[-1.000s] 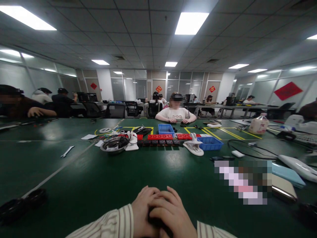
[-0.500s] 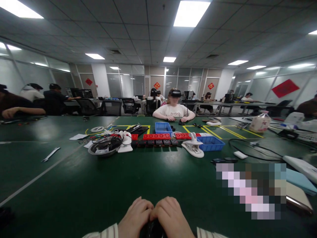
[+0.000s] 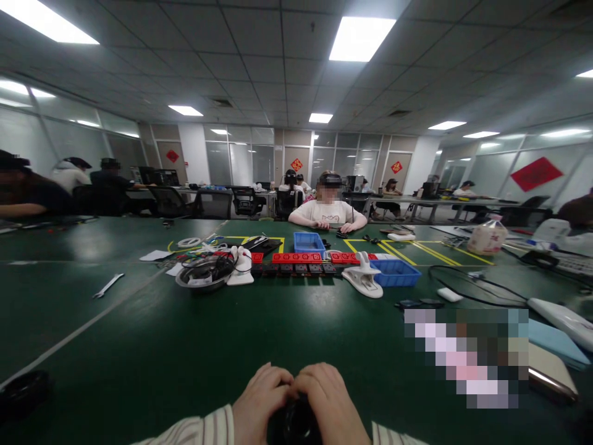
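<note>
Both hands meet at the bottom middle of the head view, over the green table [image 3: 194,346]. My left hand [image 3: 262,398] curls around the left side of a glossy black rounded object [image 3: 297,425]. From the other side my right hand [image 3: 330,400] wraps over it, and the two hands touch at the fingers. Only the object's rounded near part shows between them; its kind cannot be made out. Another dark, rounded object [image 3: 25,392] lies apart at the lower left edge.
Across the table stand a metal bowl of cables [image 3: 204,275], white clip stands [image 3: 364,278], red socket strips [image 3: 296,258] and blue bins [image 3: 393,272]. A wrench [image 3: 109,285] lies left. At right are a phone [image 3: 551,374] and cables. A person [image 3: 328,210] sits opposite.
The view has shifted slightly, so the scene sits a little lower and further right. More of the black object shows between my hands, which keep their hold.
</note>
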A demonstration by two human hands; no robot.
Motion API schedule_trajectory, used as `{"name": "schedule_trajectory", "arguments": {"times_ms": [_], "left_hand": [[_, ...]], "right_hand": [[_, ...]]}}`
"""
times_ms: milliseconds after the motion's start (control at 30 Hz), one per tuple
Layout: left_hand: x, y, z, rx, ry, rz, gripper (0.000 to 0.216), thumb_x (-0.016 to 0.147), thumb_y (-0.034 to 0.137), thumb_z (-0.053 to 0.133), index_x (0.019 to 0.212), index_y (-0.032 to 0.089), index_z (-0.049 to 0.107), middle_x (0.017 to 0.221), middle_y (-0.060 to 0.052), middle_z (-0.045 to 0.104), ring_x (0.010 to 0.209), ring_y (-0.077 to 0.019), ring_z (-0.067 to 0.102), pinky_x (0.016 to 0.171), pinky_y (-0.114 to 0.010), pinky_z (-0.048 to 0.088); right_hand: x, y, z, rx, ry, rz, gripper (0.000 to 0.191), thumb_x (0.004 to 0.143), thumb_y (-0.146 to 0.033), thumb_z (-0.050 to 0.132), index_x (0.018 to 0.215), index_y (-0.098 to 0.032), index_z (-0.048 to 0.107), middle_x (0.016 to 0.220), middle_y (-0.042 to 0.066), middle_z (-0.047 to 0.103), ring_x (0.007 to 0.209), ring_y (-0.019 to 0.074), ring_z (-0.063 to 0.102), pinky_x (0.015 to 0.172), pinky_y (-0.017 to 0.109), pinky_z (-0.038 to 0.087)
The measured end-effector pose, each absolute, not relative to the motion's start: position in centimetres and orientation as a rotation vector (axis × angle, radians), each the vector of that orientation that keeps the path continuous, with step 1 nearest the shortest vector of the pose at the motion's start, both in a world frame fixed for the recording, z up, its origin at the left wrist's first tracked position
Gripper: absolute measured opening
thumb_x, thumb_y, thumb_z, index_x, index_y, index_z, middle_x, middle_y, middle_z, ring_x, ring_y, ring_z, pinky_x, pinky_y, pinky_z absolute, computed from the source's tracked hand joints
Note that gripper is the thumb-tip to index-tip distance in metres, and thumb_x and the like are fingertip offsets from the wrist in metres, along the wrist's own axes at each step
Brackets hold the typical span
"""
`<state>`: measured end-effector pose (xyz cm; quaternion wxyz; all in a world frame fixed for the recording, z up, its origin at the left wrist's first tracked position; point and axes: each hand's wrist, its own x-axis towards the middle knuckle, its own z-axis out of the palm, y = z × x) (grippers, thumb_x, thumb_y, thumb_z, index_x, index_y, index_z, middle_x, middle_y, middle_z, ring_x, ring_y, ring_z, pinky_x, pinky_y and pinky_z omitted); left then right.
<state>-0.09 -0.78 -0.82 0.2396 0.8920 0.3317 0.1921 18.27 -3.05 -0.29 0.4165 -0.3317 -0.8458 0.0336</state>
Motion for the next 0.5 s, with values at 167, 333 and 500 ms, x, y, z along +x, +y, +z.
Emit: {"name": "schedule_trajectory", "arguments": {"times_ms": [167, 333, 500], "left_hand": [[0.2, -0.6, -1.4, 2.465, 0.946, 0.554, 0.042, 0.062, 0.045, 0.068, 0.097, 0.024, 0.062, 0.102, -0.006, 0.058, 0.094, -0.0264, 0.054, 0.096, -0.045, 0.036], [0.5, -0.1, -2.7, 2.488, 1.007, 0.56, 0.033, 0.057, 0.041, 0.073, 0.085, 0.025, 0.065, 0.101, -0.003, 0.06, 0.093, -0.0261, 0.056, 0.096, -0.048, 0.035], [0.7, 1.0, -4.7, 2.508, 1.082, 0.476, 0.059, 0.056, 0.042, 0.075, 0.109, 0.023, 0.057, 0.107, -0.008, 0.061, 0.099, -0.0303, 0.056, 0.1, -0.052, 0.031]], "right_hand": [[18.1, -3.2, 0.0, -0.796, -2.201, -0.022, 0.045, 0.087, -0.06, 0.038, 0.084, -0.018, 0.054, 0.079, 0.003, 0.057, 0.072, 0.0171, 0.05, 0.066, 0.031, 0.038], [18.1, -3.6, 1.5, -0.589, -2.309, 0.037, 0.04, 0.097, -0.046, 0.025, 0.093, -0.021, 0.055, 0.088, 0.001, 0.063, 0.082, 0.0166, 0.052, 0.071, 0.03, 0.041], [18.5, -3.4, 1.1, -0.606, -2.246, 0.045, 0.046, 0.094, -0.056, 0.023, 0.107, -0.022, 0.051, 0.098, 0.005, 0.062, 0.087, 0.0183, 0.056, 0.076, 0.031, 0.044]]}}
